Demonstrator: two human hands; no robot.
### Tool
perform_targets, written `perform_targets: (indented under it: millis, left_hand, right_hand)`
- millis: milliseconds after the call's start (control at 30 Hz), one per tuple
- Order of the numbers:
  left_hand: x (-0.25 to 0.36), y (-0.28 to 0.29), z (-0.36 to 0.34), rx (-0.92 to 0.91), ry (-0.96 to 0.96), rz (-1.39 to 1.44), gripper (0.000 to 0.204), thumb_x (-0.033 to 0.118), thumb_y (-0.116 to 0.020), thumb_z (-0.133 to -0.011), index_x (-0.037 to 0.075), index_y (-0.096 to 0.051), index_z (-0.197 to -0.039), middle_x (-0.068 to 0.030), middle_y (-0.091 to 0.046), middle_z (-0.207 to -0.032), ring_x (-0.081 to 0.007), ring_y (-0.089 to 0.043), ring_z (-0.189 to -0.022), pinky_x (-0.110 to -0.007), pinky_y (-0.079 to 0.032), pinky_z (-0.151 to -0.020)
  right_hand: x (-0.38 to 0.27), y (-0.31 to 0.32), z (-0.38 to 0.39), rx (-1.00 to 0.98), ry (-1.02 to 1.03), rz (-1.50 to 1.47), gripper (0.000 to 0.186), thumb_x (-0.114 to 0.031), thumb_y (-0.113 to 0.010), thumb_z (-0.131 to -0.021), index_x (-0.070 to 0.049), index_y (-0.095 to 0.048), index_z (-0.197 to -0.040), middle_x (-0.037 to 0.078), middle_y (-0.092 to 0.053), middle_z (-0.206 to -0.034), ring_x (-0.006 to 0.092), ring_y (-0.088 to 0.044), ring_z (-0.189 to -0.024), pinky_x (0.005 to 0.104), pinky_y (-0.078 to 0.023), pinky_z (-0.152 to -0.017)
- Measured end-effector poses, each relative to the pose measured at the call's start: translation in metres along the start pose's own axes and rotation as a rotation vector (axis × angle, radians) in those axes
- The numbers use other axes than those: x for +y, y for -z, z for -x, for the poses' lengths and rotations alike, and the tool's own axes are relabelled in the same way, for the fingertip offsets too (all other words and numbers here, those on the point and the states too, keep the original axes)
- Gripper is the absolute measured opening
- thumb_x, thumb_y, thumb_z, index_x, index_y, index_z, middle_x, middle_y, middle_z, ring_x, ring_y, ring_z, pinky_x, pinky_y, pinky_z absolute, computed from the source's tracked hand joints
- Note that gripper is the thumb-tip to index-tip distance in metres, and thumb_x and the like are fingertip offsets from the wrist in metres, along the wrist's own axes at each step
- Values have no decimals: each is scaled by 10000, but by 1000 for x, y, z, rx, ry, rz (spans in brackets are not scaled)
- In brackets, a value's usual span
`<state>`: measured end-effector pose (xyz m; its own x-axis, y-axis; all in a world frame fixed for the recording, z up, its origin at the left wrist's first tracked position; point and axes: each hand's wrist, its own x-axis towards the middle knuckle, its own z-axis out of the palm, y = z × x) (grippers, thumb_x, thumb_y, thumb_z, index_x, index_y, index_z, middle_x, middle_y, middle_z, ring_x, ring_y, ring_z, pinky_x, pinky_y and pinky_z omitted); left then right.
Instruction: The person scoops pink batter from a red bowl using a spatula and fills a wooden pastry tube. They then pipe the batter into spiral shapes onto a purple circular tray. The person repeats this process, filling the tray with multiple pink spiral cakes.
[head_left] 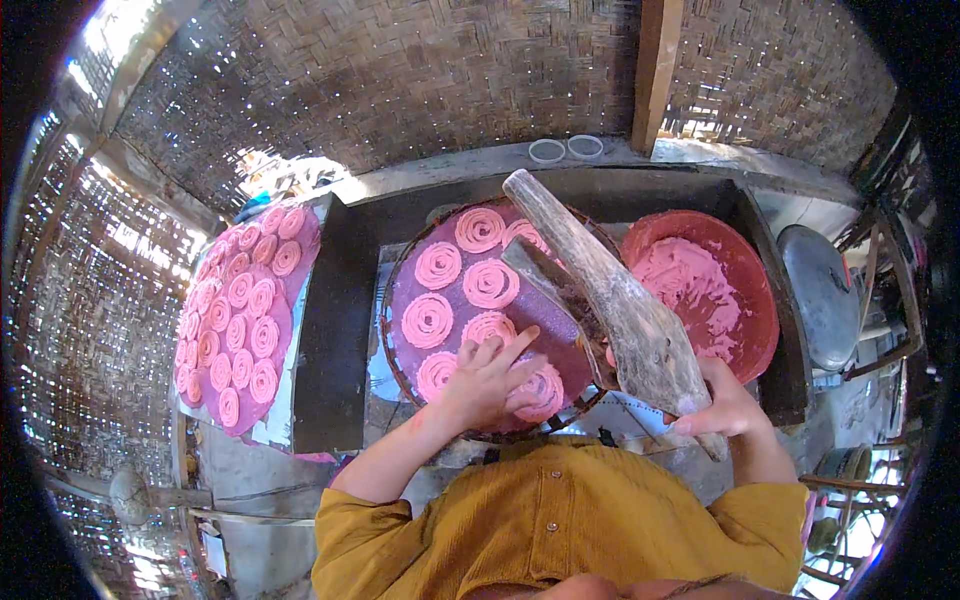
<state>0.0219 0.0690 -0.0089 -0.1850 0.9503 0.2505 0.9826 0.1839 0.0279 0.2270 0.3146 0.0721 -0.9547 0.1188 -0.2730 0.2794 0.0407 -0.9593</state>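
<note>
My left hand (485, 385), fingers spread, is over a round tray (560, 335) with a pink-purple surface. Its fingers are at the pink dough spirals (427, 320) on the near side; whether they touch them I cannot tell. Several more spirals lie around the tray. My right hand (728, 405) is closed round the near end of a weathered wooden press (645, 325), thumb on the wood. The press slants over the tray's right side, its upper beam (540, 205) reaching away from me above a shorter lower piece (550, 275). It hides part of the tray.
To the right, a red basin (762, 290) holds soft pink dough (685, 278). A dark wooden trough (335, 340) surrounds the tray and basin. More spirals (240, 290) lie on a sheet at left. A grey metal lid (820, 300) leans at far right; two small clear rings (585, 147) sit on the ledge.
</note>
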Motion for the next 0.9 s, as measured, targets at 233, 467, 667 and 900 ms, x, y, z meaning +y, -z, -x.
perform_targets:
  millis: [233,467,667,900]
  left_hand:
    - [-13,19,14,55,150,301,347,242,-613,-715,173,-577,-1053,-87,-363,-1293,-311,-378,-1033,-416,-282,-856]
    - [-3,4,19,13,141,423,248,232,-610,-730,155,-619,-965,-87,-366,-1290,-325,-359,-1048,-430,-264,-879]
    - [-2,2,20,-3,102,536,232,211,-597,-745,156,-626,-968,-86,-370,-1289,-318,-344,-1078,-431,-257,-889]
    - [-12,10,22,-25,103,591,292,304,-527,-818,107,-604,-1019,-97,-391,-1280,-310,-347,-1105,-396,-234,-923]
  right_hand:
    - [-11,-1,6,-21,-58,-51,736,-246,-777,-523,43,-492,-1137,90,-563,-1030,168,-506,-946,305,-392,-845]
    - [-11,-4,6,-3,-103,-101,748,-242,-777,-523,49,-484,-1147,89,-564,-1043,170,-507,-952,306,-384,-858]
    - [-13,-3,8,-9,-63,-72,753,-245,-775,-522,45,-484,-1154,87,-568,-1040,172,-509,-949,305,-389,-853]
    - [-5,-4,5,25,0,-97,757,-251,-774,-522,37,-482,-1158,82,-570,-1030,166,-508,-947,303,-393,-843]
